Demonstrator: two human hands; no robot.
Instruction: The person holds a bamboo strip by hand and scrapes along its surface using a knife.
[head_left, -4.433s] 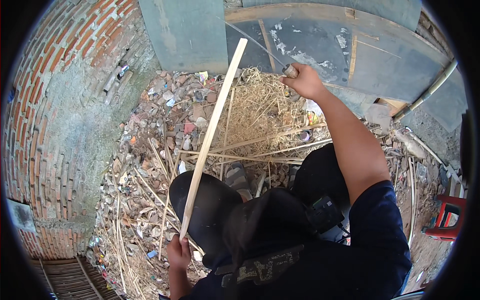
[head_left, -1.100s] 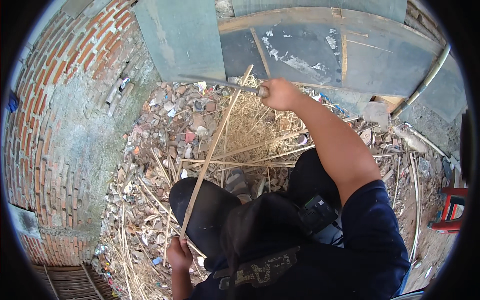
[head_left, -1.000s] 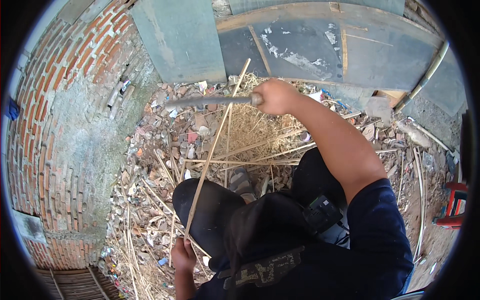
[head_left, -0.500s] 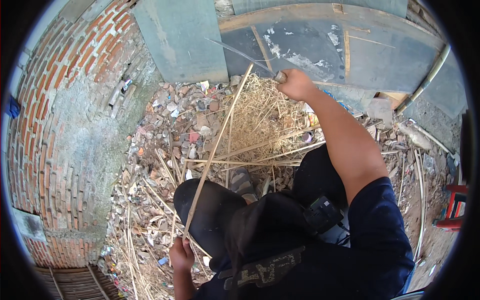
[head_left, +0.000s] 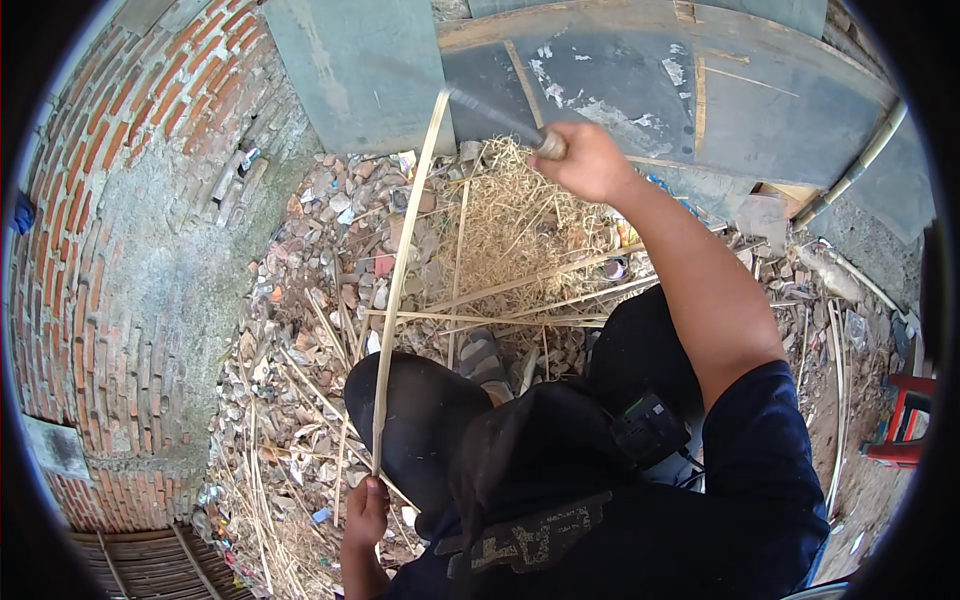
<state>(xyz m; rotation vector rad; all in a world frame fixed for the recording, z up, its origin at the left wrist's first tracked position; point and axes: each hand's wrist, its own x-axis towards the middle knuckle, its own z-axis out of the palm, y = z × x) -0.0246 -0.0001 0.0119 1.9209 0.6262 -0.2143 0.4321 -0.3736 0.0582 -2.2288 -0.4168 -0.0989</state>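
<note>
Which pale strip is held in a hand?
The long strip extending from the left hand; the other strips lie on the littered ground, unheld.

Blurred blade (head_left: 495,114), half-hidden handle (head_left: 551,147).
The blade's tip smears against the board (head_left: 350,115); whether it touches the strip (head_left: 404,240), I can't tell. The right hand (head_left: 592,165) covers part of the handle; the left hand (head_left: 367,512) hides the strip's lower end. The stool (head_left: 899,454) is cut off at the right, and many scraps (head_left: 321,515) are too small to identify.
</note>
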